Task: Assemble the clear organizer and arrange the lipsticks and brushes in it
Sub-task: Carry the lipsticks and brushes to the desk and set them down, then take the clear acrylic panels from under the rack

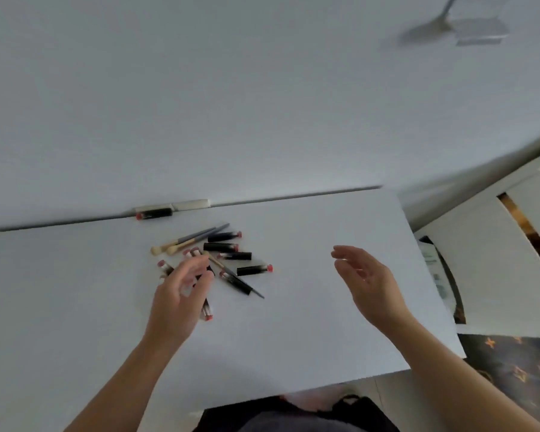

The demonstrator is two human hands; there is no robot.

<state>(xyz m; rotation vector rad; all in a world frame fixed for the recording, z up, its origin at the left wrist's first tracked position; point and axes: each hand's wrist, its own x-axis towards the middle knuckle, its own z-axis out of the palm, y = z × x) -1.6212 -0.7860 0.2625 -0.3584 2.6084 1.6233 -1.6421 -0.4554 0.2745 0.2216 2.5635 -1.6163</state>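
Note:
Several black lipsticks [228,247] with red ends lie scattered on the white table [309,307], left of centre. Two brushes with grey handles and pale bristles [187,241] lie among them, and a third thin brush [240,283] points toward me. One more lipstick [154,212] rests against the wall at the table's back edge. My left hand [181,294] hovers over the pile with fingers spread, covering some lipsticks and holding nothing. My right hand [365,282] is raised over bare table to the right, fingers apart and empty. No clear organizer is visible.
A white wall rises behind the table. A small white block [190,204] lies at the back edge beside the lone lipstick. A white slatted chair [496,244] stands to the right, over a dark patterned rug [518,369].

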